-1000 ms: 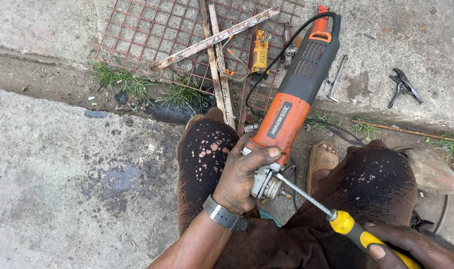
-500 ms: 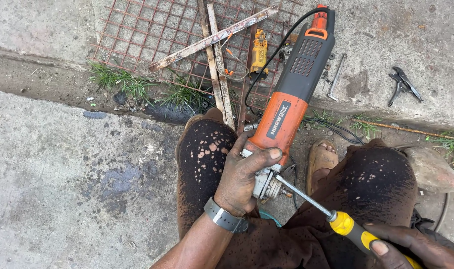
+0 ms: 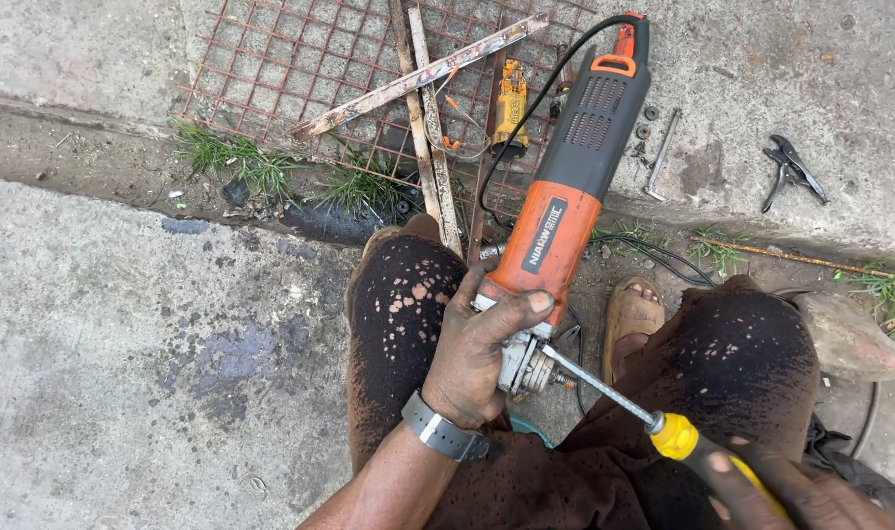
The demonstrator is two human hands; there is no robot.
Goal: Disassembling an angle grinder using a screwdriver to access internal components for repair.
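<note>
My left hand (image 3: 479, 355) grips the lower end of an orange and grey angle grinder (image 3: 565, 196), holding it above my knees with its metal head (image 3: 528, 365) pointing down. My right hand (image 3: 791, 491), at the bottom right, holds a screwdriver (image 3: 663, 427) with a yellow handle. Its steel shaft runs up and left, and the tip touches the grinder's metal head. The grinder's black cord loops off the far end. A grey watch sits on my left wrist.
A rusty wire mesh (image 3: 300, 59) with metal strips (image 3: 423, 74) lies on the concrete ahead. A small yellow tool (image 3: 511, 103), a wrench (image 3: 660, 155), loose nuts and black pliers (image 3: 789, 169) lie near it. Grass grows in the gutter (image 3: 221, 157). My sandalled foot (image 3: 632, 312) is below the grinder.
The grinder's far end has swung slightly right and up. Both hands keep their grips, and the screwdriver tip stays at the grinder's head.
</note>
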